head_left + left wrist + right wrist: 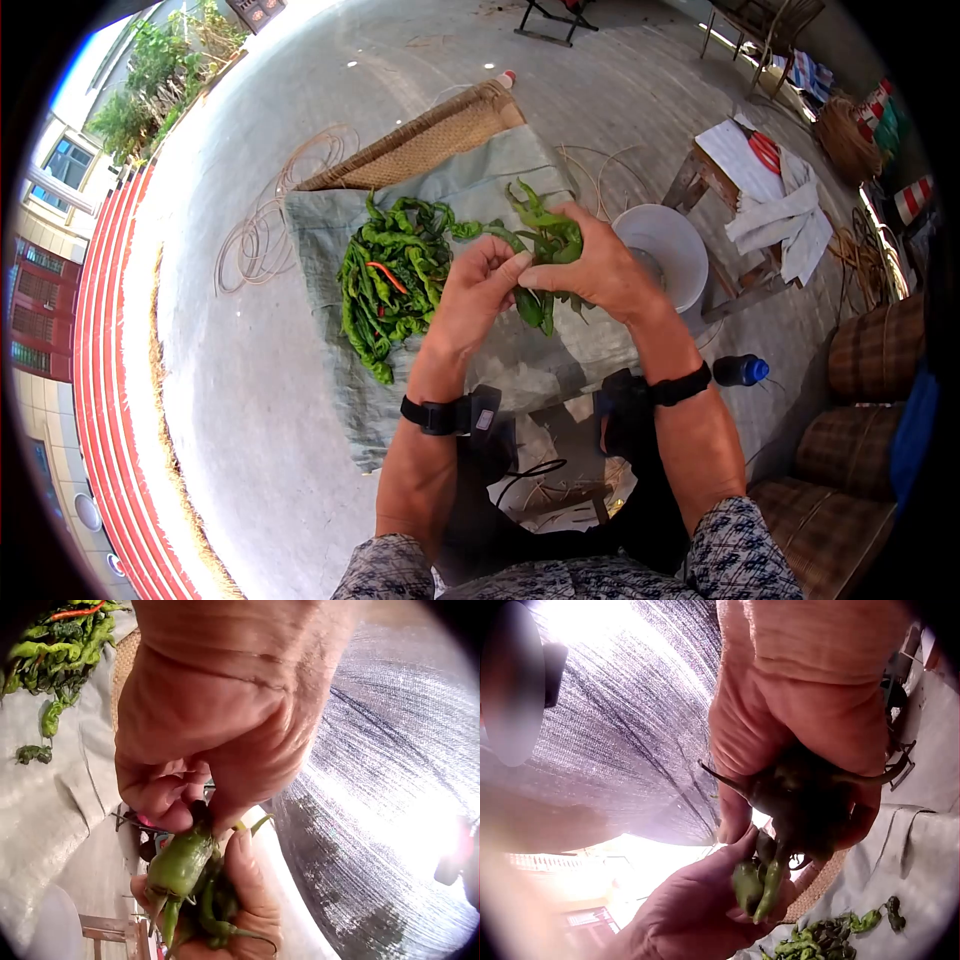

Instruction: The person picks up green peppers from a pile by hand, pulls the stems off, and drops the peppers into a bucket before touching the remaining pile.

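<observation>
A bunch of green peppers is gripped in my right hand, its fingers curled round them above the cloth. My left hand meets it at the thumbs and pinches the end of one green pepper, as the left wrist view shows. In the right wrist view the peppers in the right palm are dark with shadow, stems poking out on both sides. Left of the hands a heap of green peppers, with a red one on top, lies on the grey-green cloth.
A white bucket stands right of the hands, beside a wooden stool bearing papers, cloth gloves and red-handled scissors. A dark bottle with a blue cap is near the right forearm. Woven matting edges the cloth's far side.
</observation>
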{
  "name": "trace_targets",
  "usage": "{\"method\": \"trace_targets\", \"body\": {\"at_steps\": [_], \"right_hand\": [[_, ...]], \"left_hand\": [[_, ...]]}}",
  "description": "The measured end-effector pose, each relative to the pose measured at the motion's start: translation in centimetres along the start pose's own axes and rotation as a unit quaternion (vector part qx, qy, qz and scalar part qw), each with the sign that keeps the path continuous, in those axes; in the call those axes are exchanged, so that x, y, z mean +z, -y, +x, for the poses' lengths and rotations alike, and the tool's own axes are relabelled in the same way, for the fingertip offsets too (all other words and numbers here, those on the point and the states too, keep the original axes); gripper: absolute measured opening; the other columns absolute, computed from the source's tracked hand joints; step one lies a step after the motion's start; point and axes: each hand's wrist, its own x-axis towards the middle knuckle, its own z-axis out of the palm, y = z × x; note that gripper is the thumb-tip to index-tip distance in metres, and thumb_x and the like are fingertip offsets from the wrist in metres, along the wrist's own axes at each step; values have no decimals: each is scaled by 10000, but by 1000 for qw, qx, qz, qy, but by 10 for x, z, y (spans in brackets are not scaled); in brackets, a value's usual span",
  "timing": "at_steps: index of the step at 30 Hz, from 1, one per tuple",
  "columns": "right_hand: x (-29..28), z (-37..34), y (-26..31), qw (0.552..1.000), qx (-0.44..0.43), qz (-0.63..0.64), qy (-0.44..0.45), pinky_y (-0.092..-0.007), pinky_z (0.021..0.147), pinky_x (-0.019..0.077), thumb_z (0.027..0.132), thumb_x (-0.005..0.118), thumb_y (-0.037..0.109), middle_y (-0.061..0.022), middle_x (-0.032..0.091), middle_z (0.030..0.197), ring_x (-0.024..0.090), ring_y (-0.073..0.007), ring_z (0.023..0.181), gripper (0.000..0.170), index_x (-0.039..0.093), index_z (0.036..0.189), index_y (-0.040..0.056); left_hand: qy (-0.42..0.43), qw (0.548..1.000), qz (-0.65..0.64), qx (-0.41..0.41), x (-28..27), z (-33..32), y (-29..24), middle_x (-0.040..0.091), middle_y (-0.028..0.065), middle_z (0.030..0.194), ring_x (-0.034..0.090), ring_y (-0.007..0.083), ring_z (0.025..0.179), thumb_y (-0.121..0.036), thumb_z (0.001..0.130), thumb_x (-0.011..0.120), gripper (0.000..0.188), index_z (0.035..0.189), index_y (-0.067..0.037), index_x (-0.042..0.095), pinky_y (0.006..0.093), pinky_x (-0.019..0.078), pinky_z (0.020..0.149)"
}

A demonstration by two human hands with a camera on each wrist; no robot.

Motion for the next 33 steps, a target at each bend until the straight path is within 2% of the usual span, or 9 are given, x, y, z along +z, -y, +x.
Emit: {"method": "trace_targets", "body": {"at_steps": [1, 7, 10, 13, 16, 21, 28, 31, 33], "right_hand": [[2, 2, -6, 1000, 17, 9, 21, -344, 887, 552, 716, 938, 213, -113, 706, 1082, 666, -188, 989, 727, 583, 1287, -65], [0, -1, -6, 997, -6, -66, 38, -335, 864, 552, 742, 910, 197, -109, 705, 1063, 656, -170, 971, 681, 584, 1280, -64], [0, 0, -10, 997, 19, 56, 54, -316, 843, 549, 772, 878, 176, -85, 703, 1053, 651, -146, 945, 626, 590, 1276, -57], [1, 1, -13, 991, 26, 116, 61, -294, 808, 541, 794, 848, 130, -55, 699, 1035, 641, -118, 918, 536, 620, 1245, -50], [-3, 2, -12, 985, 31, 157, 60, -284, 776, 532, 797, 829, 85, -33, 693, 1004, 634, -106, 894, 450, 654, 1193, -36], [-4, -3, -4, 980, 67, 182, 52, -276, 764, 525, 796, 819, 67, -25, 689, 986, 626, -101, 870, 395, 669, 1152, -17], [15, -10, -18, 976, 74, 199, 40, -287, 770, 530, 794, 820, 52, -41, 689, 993, 630, -115, 874, 371, 649, 1115, -17], [11, -20, -21, 984, 124, 127, 19, -294, 778, 532, 753, 850, 91, -45, 692, 970, 629, -110, 877, 412, 643, 1093, -15], [12, -26, -32, 989, 134, 69, 3, -291, 785, 532, 726, 870, 130, -43, 689, 944, 626, -101, 879, 456, 642, 1094, -13]], "left_hand": [[14, 1000, -1, -15, 1, -1, -1, 608, -65, 799, 495, 12, 637, -226, 1047, 689, 166, 994, -79, 636, 182, 381, 564], [30, 995, -77, -53, 5, -4, -1, 626, -82, 814, 507, -20, 622, -252, 1047, 695, 158, 1027, -100, 658, 148, 390, 555], [26, 992, -106, -62, 2, -2, 3, 639, -80, 820, 510, -25, 592, -254, 1035, 714, 156, 1028, -112, 651, 130, 378, 525], [23, 986, -157, -41, 6, -2, 1, 637, -80, 811, 502, -18, 562, -241, 1018, 739, 160, 999, -121, 634, 133, 361, 490], [-22, 985, -172, -12, 6, 0, -2, 611, -66, 776, 495, -9, 541, -222, 1031, 719, 180, 969, -106, 595, 157, 349, 453], [-79, 991, -106, 36, -1, 1, -2, 601, -82, 754, 495, -9, 551, -232, 966, 805, 247, 946, -128, 582, 148, 354, 471], [-121, 989, -46, 76, 8, 2, 7, 611, -41, 773, 545, 17, 594, -201, 971, 799, 282, 960, -87, 542, 170, 423, 506], [-112, 989, -42, 82, 12, -1, 21, 625, -18, 787, 566, 27, 628, -197, 999, 763, 259, 970, -57, 547, 175, 440, 535], [-97, 993, -47, 38, 13, -11, 21, 627, -13, 795, 573, 34, 644, -195, 1016, 738, 235, 992, -48, 557, 182, 452, 558]]}}
